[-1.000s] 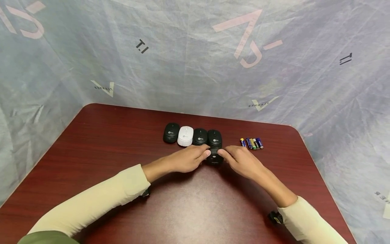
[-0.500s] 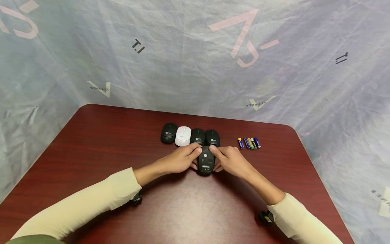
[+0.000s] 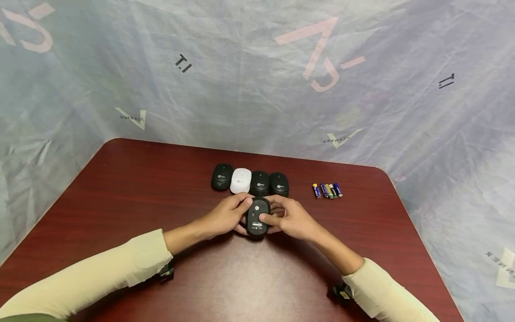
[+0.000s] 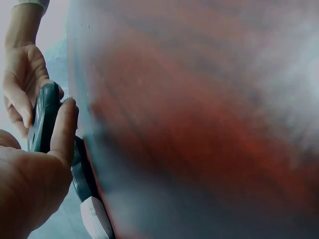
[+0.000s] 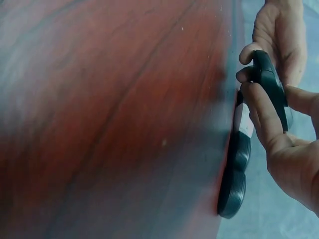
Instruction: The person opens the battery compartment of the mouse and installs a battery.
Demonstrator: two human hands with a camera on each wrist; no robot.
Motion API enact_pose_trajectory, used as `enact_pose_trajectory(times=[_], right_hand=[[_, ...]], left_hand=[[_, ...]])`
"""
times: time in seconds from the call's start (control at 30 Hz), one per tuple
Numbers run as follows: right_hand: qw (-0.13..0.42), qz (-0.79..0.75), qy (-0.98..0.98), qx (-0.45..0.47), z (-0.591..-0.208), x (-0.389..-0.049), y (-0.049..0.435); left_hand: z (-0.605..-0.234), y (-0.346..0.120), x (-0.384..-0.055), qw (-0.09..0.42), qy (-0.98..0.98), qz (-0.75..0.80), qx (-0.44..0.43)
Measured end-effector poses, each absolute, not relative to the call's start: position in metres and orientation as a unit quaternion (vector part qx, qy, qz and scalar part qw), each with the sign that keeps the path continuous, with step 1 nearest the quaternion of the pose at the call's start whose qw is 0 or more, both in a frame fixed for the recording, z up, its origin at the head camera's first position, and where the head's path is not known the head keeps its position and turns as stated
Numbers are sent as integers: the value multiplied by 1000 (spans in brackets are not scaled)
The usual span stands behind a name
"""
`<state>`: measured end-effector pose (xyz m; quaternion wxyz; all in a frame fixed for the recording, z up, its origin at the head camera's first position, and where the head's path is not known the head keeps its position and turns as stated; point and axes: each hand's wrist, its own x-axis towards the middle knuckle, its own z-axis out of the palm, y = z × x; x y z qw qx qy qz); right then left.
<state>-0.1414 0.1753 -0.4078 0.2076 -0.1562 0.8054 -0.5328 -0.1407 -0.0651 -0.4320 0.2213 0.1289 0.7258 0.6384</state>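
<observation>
A black computer mouse (image 3: 255,227) is held between both hands above the table, its underside with a pale label turned up toward the head camera. My left hand (image 3: 224,217) grips its left edge, thumb on the upper left and fingers behind. From the other side my right hand (image 3: 295,220) holds it, thumb lying on the underside. In the left wrist view the mouse (image 4: 47,117) appears edge-on between the fingers. The right wrist view shows the mouse (image 5: 270,87) with right-hand fingers along its top shell.
Just beyond the hands stand a black mouse (image 3: 222,177), a white mouse (image 3: 241,180) and two more black mice (image 3: 259,182) in a row. Several small batteries (image 3: 331,191) lie to the right on the red-brown table (image 3: 161,179). A printed cloth (image 3: 241,89) hangs behind.
The held mouse has come nearer and to the left, and its underside has tipped further up into view. My right thumb has shifted from its upper edge onto the underside.
</observation>
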Motion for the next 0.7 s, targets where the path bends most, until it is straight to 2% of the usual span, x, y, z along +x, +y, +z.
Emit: enact_pose_trajectory(times=[0.37,0.7], right_hand=[[188,-532,807,-176,-407,-135,166],[186,-550,798,-163,-406,-133,158]], left_hand=[[-425,-68,-130,173,761,609,140],[-425,-70,-128,173,762,608,139]])
